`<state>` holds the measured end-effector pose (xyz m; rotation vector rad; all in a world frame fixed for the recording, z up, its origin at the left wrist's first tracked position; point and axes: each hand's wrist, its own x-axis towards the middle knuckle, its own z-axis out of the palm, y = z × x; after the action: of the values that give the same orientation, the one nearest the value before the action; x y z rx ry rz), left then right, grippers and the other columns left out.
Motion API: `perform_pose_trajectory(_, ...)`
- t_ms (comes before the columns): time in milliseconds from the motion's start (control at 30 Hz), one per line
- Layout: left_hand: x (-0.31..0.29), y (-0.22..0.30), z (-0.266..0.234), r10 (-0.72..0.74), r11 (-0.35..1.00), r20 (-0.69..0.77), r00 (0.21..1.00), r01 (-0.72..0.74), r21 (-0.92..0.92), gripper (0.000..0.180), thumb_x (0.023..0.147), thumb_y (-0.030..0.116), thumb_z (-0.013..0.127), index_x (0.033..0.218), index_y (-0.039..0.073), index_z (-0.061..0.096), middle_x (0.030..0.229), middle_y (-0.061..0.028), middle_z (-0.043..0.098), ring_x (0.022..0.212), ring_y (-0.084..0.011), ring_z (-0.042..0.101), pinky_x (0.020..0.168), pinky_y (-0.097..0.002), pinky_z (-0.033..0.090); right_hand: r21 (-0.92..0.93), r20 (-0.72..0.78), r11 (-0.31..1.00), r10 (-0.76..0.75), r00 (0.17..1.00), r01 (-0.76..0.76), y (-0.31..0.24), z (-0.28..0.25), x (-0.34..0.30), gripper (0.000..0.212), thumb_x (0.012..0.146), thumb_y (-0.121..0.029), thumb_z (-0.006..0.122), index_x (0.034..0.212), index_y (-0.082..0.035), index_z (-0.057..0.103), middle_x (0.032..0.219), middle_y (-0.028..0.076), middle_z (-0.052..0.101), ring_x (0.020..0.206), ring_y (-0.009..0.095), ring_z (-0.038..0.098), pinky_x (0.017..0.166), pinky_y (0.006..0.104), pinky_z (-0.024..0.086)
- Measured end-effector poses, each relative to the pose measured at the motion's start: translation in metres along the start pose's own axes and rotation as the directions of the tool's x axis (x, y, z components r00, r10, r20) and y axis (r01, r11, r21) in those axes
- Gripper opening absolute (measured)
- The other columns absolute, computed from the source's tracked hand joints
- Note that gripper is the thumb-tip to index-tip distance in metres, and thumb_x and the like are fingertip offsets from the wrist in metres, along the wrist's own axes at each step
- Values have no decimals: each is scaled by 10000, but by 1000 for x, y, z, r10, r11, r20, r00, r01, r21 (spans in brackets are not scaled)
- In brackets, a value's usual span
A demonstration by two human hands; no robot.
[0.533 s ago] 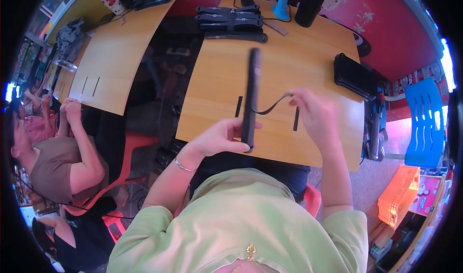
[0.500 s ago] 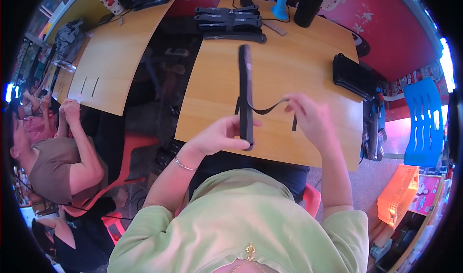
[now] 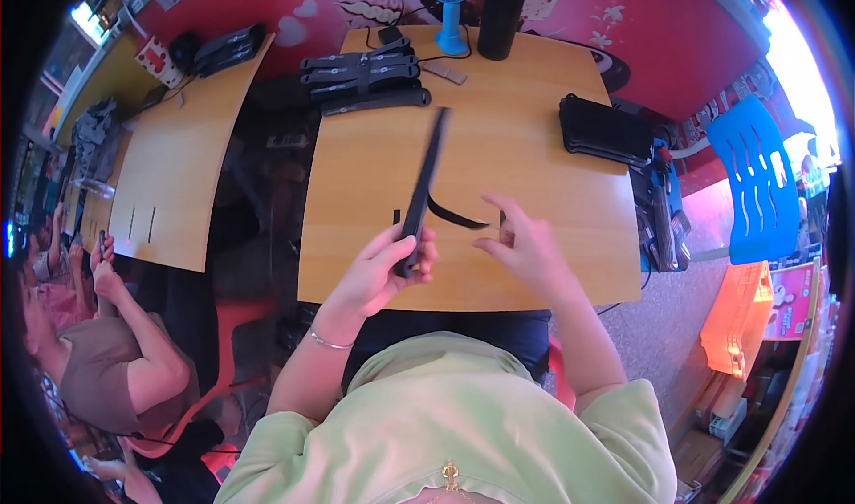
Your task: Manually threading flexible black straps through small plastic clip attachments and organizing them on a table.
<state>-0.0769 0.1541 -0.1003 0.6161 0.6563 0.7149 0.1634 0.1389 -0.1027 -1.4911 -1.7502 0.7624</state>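
My left hand (image 3: 387, 259) is closed round the lower end of a folded long black strap (image 3: 422, 183), which points up and away over the table. From its side a thin loose black strip (image 3: 456, 215) curves to the right. By that strip's free end is my right hand (image 3: 530, 246), its thumb and forefinger spread apart with nothing between them. Short dark slots (image 3: 396, 216) show on the tabletop beside the hands. Toward the far left of the wooden table (image 3: 525, 166) lies a stack of similar black straps (image 3: 365, 75).
A blue fan (image 3: 451, 14) and a black bottle (image 3: 503, 14) stand at the back. Black pouches (image 3: 606, 130) lie at the right edge. Beyond are a blue chair back (image 3: 755, 183) and an orange crate (image 3: 737, 317). A seated person (image 3: 120, 361) is at another table on the left.
My right hand has let go of the thin strip and opened, moving left and lower. The strap in my left hand has tilted, its far end leaning right. The view has shifted.
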Motion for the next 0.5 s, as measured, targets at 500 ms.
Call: perform_pose_trajectory(500,0,-16,18,156,888,47,987,-161,430,241,961,163,460,1154,21,436,899,-42,588,660,-59,455,581,-198,386,578,267,759,169,949,-298,-11,37,8,244,846,-182,657,984,7,588,712,17,596,534,47,481,456,215,365)
